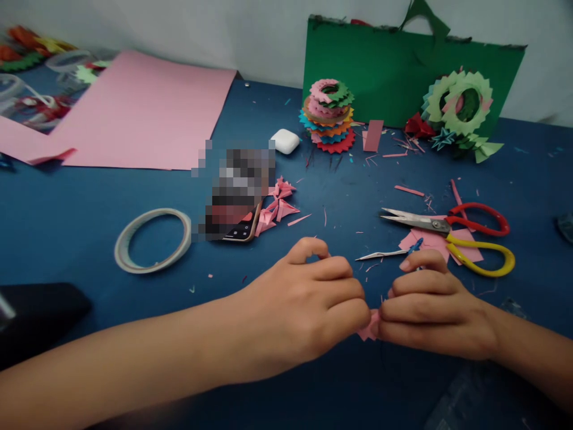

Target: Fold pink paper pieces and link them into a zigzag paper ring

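Note:
Between my two hands is a small folded pink paper piece, with a jagged lower edge showing. My left hand pinches it from the left, its fingers curled. From the other side my right hand grips the same piece, and the fingertips of both hands hide most of it. Just beyond my right hand lie scissors with one red and one yellow handle, resting on pink paper pieces. A thin pointed metal tool with a blue end lies by my right fingertips.
Left of my hands are a tape roll and a phone, with folded pink pieces beside it. Behind stand stacked paper rings, a white case and a green board. A pink sheet lies back left.

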A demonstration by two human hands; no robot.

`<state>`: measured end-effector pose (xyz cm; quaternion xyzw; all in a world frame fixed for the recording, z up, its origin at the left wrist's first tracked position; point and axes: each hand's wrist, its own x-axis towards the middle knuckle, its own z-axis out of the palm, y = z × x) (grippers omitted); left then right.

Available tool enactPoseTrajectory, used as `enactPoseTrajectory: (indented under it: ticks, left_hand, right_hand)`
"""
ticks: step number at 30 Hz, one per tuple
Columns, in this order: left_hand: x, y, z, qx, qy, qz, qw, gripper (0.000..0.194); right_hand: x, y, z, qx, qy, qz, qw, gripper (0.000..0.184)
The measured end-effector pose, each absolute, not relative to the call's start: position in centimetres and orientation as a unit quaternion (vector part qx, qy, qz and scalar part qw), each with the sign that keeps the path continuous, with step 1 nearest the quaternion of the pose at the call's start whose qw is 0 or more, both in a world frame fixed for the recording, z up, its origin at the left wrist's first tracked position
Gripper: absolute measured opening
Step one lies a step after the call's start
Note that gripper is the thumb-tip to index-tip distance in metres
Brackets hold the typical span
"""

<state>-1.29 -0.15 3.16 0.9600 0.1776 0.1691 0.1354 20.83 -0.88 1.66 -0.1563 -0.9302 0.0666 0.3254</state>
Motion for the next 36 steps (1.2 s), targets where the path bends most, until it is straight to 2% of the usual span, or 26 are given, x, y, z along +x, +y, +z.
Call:
enactPoseTrajectory:
  ticks: [8, 17, 21, 25, 36]
  left_hand:
    - [-1.3, -0.1, 2.9, 0.956, 0.185, 0.173, 0.146, 0.013]
    - [-1.3, 0.0, 3.0, 0.950, 0.204, 0.184, 0.150, 0.014]
    - [-1.3, 0.0, 3.1, 0.944, 0.215, 0.182, 0.173, 0.006]
    - [-1.1, -0.1, 3.2, 0.926, 0.242, 0.202, 0.206, 0.008]
    - [-1.2, 0.0, 3.4, 0.910, 0.225, 0.199, 0.286, 0.008]
  right_hand:
    - [20.9, -1.2, 1.3, -0.162, -0.935, -0.017, 0.313, 0.012]
    - [21.1, -1.8, 0.6, -0.187, -0.916, -0.075, 0.346, 0.016]
    - [21.2, -1.2, 0.2, -0.195, -0.913, -0.020, 0.358, 0.022]
    - [21.5, -0.8, 0.0, -0.181, -0.911, 0.012, 0.371, 0.024]
    - [21.8, -1.7, -0.2, -0.137, -0.915, -0.077, 0.372, 0.030]
